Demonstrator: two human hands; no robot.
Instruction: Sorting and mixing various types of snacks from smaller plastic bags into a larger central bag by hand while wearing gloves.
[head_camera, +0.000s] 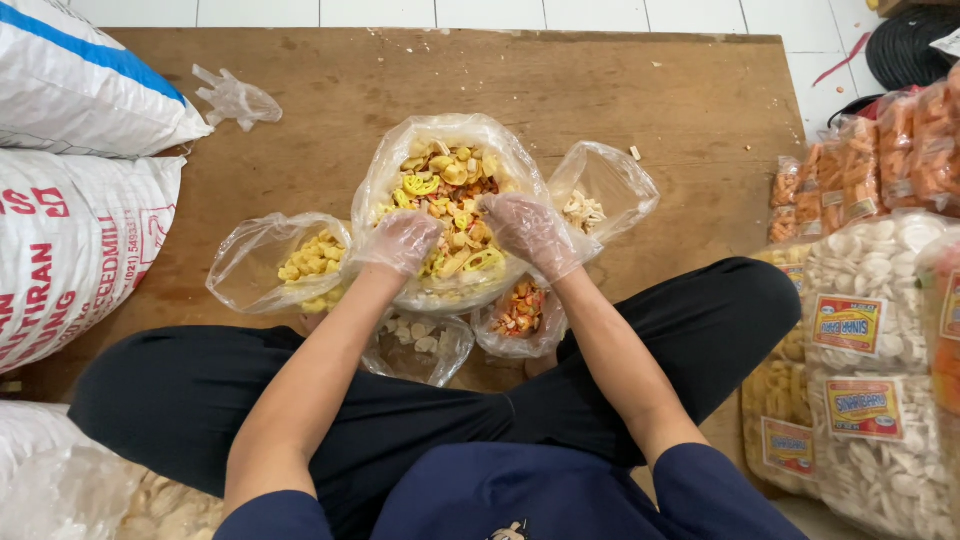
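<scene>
A large clear plastic bag full of mixed yellow, red and white crackers stands open on the brown wooden board in front of my crossed legs. Both hands wear thin clear plastic gloves. My left hand rests on the crackers at the bag's left side, fingers curled into the mix. My right hand lies over the bag's right rim, fingers down among the crackers. Whether either hand grips any crackers is hidden.
Smaller open bags ring the big one: yellow crackers at left, white pieces at right, red-orange mix and pale chips nearest me. White sacks lie left. Packed cracker bags stack right. A spare glove lies far left.
</scene>
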